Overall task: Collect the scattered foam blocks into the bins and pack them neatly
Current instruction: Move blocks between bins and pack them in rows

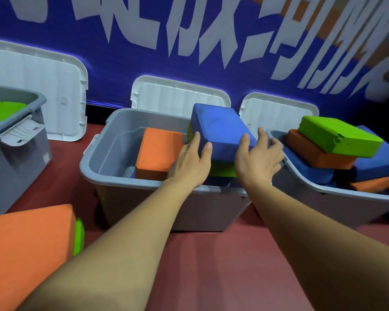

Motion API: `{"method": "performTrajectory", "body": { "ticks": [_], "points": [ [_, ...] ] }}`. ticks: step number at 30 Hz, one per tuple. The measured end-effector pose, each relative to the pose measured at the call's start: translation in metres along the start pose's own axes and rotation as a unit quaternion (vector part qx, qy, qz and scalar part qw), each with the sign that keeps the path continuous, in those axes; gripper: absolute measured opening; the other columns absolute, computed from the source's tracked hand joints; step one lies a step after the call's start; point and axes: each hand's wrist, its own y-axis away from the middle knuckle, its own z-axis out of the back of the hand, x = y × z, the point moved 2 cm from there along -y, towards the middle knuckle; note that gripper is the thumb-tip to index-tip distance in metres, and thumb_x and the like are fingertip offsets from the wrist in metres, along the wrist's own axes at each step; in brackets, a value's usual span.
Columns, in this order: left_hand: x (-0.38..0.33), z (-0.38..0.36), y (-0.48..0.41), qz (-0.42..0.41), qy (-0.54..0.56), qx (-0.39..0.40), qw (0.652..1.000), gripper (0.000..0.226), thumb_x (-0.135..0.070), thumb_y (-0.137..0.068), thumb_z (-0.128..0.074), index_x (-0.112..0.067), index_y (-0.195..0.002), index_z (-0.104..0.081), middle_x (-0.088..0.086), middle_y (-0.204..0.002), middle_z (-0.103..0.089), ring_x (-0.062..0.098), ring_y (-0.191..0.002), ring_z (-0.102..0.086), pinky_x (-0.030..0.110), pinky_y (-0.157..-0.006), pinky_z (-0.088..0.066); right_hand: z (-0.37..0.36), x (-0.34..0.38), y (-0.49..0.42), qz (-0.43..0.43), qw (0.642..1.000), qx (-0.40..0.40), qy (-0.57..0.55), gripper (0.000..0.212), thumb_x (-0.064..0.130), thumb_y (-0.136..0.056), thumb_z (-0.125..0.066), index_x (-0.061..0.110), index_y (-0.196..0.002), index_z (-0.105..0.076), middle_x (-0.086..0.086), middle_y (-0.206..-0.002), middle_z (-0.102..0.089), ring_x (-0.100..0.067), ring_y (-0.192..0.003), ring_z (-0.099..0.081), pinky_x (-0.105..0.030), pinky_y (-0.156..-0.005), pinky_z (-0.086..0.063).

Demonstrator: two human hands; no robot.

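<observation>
Blue foam block [220, 131] lies tilted on a green block [222, 170] at the right end of the middle bin [121, 186]. My left hand [191, 158] and right hand [258, 156] grip its near corners, fingers curled round it. If I release it now, I reckon it slides and wedges crooked.

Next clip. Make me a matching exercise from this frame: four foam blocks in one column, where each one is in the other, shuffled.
Blocks:
1. blue block
2. far orange block
3. chipped green block
4. near orange block

Places:
A. on the floor, outside the bins
B. on top of the pile in the right bin
C. held by the left hand and right hand over the middle bin
D. inside the middle bin, left of the hands

Pairs: 1-C, 2-D, 3-B, 4-A
</observation>
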Motion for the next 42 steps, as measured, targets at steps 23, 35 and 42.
{"method": "performTrajectory", "body": {
  "ticks": [23,35,42],
  "points": [
    [0.02,0.166,0.038,0.031,0.06,-0.179,0.982,0.051,-0.064,-0.097,-0.045,-0.014,-0.109,-0.04,0.005,-0.111,-0.056,0.026,-0.101,-0.055,0.037,-0.08,-0.038,-0.028,0.135,0.079,0.062,0.974,0.072,-0.206,0.04,0.051,-0.101,-0.051,0.011,-0.106,-0.051,-0.012,-0.114,-0.051,-0.021,-0.086,-0.044,-0.03,-0.08,-0.033],
    [0.153,0.31,0.134,0.222,-0.089,-0.092,0.967,0.089,-0.09,-0.075,-0.031,-0.047,-0.153,-0.035,0.008,-0.167,-0.018,0.026,-0.153,-0.023,0.041,-0.125,-0.015,-0.103,0.227,0.201,0.244,0.883,0.395,-0.07,0.065,0.058,-0.093,-0.059,0.028,-0.148,-0.04,-0.016,-0.142,-0.055,-0.034,-0.129,-0.052,-0.039,-0.105,-0.041],
    [0.2,0.298,0.181,0.272,-0.159,0.035,0.949,0.07,-0.081,-0.091,-0.026,-0.045,-0.148,-0.043,0.011,-0.159,-0.036,0.028,-0.144,-0.039,0.04,-0.119,-0.027,-0.132,0.208,0.238,0.22,0.758,0.602,0.123,0.085,0.066,-0.088,-0.063,0.043,-0.158,-0.022,0.004,-0.155,-0.04,-0.03,-0.13,-0.055,-0.037,-0.1,-0.048]
  ]
}}
